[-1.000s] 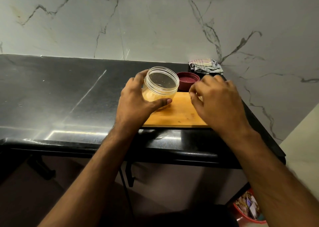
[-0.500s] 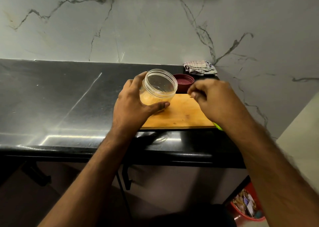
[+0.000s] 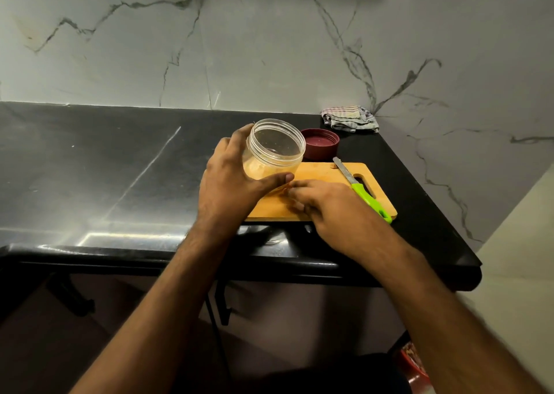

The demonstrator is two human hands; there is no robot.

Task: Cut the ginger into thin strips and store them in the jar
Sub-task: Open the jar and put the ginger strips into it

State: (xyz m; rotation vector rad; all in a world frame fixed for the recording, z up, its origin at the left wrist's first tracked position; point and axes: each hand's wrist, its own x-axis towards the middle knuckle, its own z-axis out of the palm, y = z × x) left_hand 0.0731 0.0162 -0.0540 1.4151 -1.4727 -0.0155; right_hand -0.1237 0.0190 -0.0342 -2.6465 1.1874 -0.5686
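My left hand [image 3: 230,183] grips a clear plastic jar [image 3: 274,149], tilted with its open mouth toward the right, over the left end of a wooden cutting board [image 3: 320,173]. Pale ginger strips lie in the jar's lower side. My right hand [image 3: 323,206] is low on the board just below the jar, fingertips bunched at small ginger pieces [image 3: 286,187]; the pieces are blurred and mostly hidden. A knife with a green handle [image 3: 367,197] lies along the board's right side, blade pointing away.
The jar's maroon lid [image 3: 320,143] lies upside down behind the board. A folded checked cloth [image 3: 349,119] sits in the back corner against the marble wall. The black counter [image 3: 105,168] stretches left. A red bin [image 3: 412,360] stands on the floor at right.
My right hand dropped from beside the jar's mouth down onto the board below the jar, uncovering the knife. The jar stays tilted in my left hand.
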